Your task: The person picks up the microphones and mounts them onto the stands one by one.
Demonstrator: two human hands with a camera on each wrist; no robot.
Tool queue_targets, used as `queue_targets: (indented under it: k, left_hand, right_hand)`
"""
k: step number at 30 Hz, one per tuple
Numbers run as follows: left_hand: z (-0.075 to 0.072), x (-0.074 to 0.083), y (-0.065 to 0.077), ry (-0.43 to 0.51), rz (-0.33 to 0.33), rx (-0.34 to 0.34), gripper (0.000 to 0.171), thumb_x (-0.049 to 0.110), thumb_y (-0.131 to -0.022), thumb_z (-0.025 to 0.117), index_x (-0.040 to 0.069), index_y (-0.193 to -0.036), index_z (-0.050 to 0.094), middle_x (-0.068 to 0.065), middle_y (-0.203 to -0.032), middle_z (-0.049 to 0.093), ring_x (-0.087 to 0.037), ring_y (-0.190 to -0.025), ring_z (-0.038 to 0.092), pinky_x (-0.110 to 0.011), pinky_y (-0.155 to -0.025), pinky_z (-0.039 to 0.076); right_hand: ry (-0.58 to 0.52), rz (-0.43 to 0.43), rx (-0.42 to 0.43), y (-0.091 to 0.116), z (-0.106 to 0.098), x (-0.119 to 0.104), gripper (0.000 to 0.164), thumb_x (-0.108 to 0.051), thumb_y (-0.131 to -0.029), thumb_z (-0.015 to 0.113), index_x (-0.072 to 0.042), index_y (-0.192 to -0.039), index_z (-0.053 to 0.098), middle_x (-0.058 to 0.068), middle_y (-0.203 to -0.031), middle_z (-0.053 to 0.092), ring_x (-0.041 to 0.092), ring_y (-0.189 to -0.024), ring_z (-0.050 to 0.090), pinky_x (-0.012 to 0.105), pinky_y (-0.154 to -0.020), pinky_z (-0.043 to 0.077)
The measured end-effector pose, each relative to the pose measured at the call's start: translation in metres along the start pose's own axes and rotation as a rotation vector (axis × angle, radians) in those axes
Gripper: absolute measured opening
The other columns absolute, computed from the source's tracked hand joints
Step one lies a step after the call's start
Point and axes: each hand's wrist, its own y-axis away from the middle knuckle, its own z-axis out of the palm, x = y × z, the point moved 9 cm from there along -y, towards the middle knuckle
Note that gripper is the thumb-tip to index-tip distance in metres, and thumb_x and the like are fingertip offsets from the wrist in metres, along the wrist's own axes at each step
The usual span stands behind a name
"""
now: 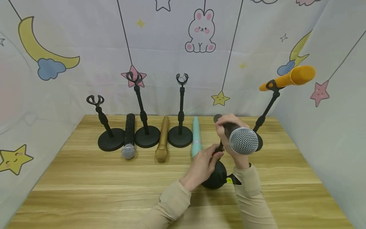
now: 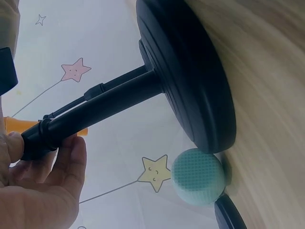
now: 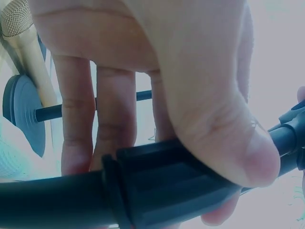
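Observation:
My right hand (image 1: 225,136) grips a black microphone (image 1: 244,141) by its handle, its silver mesh head tilted towards me. Below it stands a black desktop microphone stand (image 1: 213,176); its top is hidden behind the right hand. My left hand (image 1: 201,165) holds this stand's pole, with fingers and thumb around the ribbed collar (image 3: 171,183) in the right wrist view. From the left wrist view, the round base (image 2: 190,76) shows close over the wooden table, with the left fingers (image 2: 71,157) at the pole's upper part. Behind the left hand lies a teal microphone (image 1: 196,133).
An orange microphone (image 1: 300,75) sits in a stand's clip at the right. Three stands with bare clips, the left (image 1: 111,140), middle (image 1: 147,136) and right (image 1: 180,136) ones, line the table's back. Between them lie a black microphone (image 1: 130,130) and a gold microphone (image 1: 163,136).

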Motion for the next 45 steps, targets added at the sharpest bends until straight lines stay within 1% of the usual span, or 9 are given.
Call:
queue_targets:
  k: [7, 13, 19, 24, 27, 31, 36, 38, 45]
  left_hand:
    - [0.0, 0.0, 0.0, -0.023, 0.006, 0.002, 0.016, 0.018, -0.105, 0.052, 0.006, -0.11, 0.062, -0.004, -0.081, 0.063, -0.004, -0.061, 0.047, -0.011, -0.059, 0.036]
    - [0.0, 0.0, -0.001, -0.01, 0.001, -0.001, 0.018, 0.017, -0.105, 0.052, 0.004, -0.111, 0.063, -0.007, -0.085, 0.067, -0.007, -0.063, 0.051, -0.013, -0.06, 0.039]
    - [0.0, -0.001, 0.0, -0.019, -0.007, -0.006, 0.018, 0.018, -0.105, 0.052, 0.005, -0.111, 0.063, -0.008, -0.089, 0.069, -0.009, -0.068, 0.057, -0.013, -0.065, 0.043]
    - [0.0, 0.0, 0.0, -0.023, -0.008, -0.006, 0.015, 0.018, -0.106, 0.051, 0.007, -0.109, 0.061, -0.007, -0.083, 0.065, -0.007, -0.063, 0.051, -0.012, -0.062, 0.038]
    - [0.0, 0.0, 0.0, -0.025, -0.01, -0.006, 0.013, 0.016, -0.106, 0.052, 0.008, -0.109, 0.061, -0.007, -0.081, 0.064, -0.006, -0.063, 0.048, -0.013, -0.06, 0.037]
    - [0.001, -0.001, -0.001, -0.03, -0.016, -0.005, 0.009, 0.012, -0.104, 0.055, 0.006, -0.108, 0.06, -0.006, -0.081, 0.062, -0.008, -0.065, 0.048, -0.015, -0.061, 0.037]
    - [0.002, -0.003, 0.0, -0.031, -0.025, -0.018, 0.011, 0.014, -0.105, 0.053, 0.007, -0.108, 0.06, -0.004, -0.082, 0.061, -0.008, -0.067, 0.049, -0.015, -0.062, 0.037]
    - [0.002, -0.003, 0.0, -0.029, -0.025, -0.022, 0.011, 0.015, -0.105, 0.052, 0.007, -0.108, 0.06, -0.004, -0.081, 0.061, -0.008, -0.066, 0.048, -0.015, -0.062, 0.036]
    - [0.001, -0.003, -0.001, -0.033, -0.019, -0.013, 0.012, 0.015, -0.105, 0.053, 0.006, -0.109, 0.06, -0.004, -0.081, 0.061, -0.009, -0.065, 0.048, -0.015, -0.062, 0.036]
  right_hand:
    - [-0.03, 0.003, -0.021, 0.0, 0.001, -0.001, 0.016, -0.009, -0.093, 0.069, 0.004, -0.084, 0.066, -0.008, -0.091, 0.072, 0.011, -0.086, 0.067, 0.024, -0.085, 0.054]
    - [-0.062, 0.001, -0.03, 0.0, 0.001, -0.001, 0.021, -0.009, -0.093, 0.068, 0.007, -0.082, 0.064, -0.008, -0.091, 0.072, 0.012, -0.086, 0.067, 0.026, -0.085, 0.054]
    - [-0.066, 0.0, -0.02, 0.0, 0.001, -0.001, 0.018, -0.008, -0.093, 0.068, 0.006, -0.081, 0.065, -0.008, -0.09, 0.072, 0.014, -0.085, 0.067, 0.027, -0.086, 0.054]
    - [0.022, 0.007, 0.006, 0.004, 0.0, -0.001, 0.012, -0.007, -0.092, 0.068, 0.002, -0.084, 0.068, 0.0, -0.085, 0.071, 0.011, -0.083, 0.067, 0.024, -0.083, 0.054]
    - [0.069, 0.027, -0.007, 0.012, 0.001, 0.001, 0.013, -0.008, -0.093, 0.067, 0.002, -0.085, 0.068, 0.003, -0.085, 0.07, 0.009, -0.084, 0.067, 0.022, -0.083, 0.054]
    - [0.074, 0.057, -0.033, 0.021, 0.001, 0.004, 0.009, -0.003, -0.092, 0.065, 0.003, -0.085, 0.067, -0.002, -0.088, 0.071, 0.009, -0.085, 0.066, 0.021, -0.084, 0.054]
    - [0.074, 0.074, -0.036, 0.024, 0.001, 0.005, 0.012, -0.006, -0.093, 0.066, 0.003, -0.085, 0.067, 0.001, -0.088, 0.071, 0.013, -0.084, 0.066, 0.022, -0.085, 0.054]
    - [0.067, 0.073, -0.037, 0.024, 0.0, 0.005, 0.012, -0.007, -0.093, 0.066, 0.002, -0.085, 0.067, 0.006, -0.086, 0.07, 0.015, -0.084, 0.066, 0.023, -0.085, 0.054]
    - [0.074, 0.069, -0.042, 0.024, 0.001, 0.006, 0.009, -0.005, -0.092, 0.066, 0.002, -0.086, 0.068, 0.009, -0.085, 0.07, 0.013, -0.083, 0.066, 0.022, -0.085, 0.054]
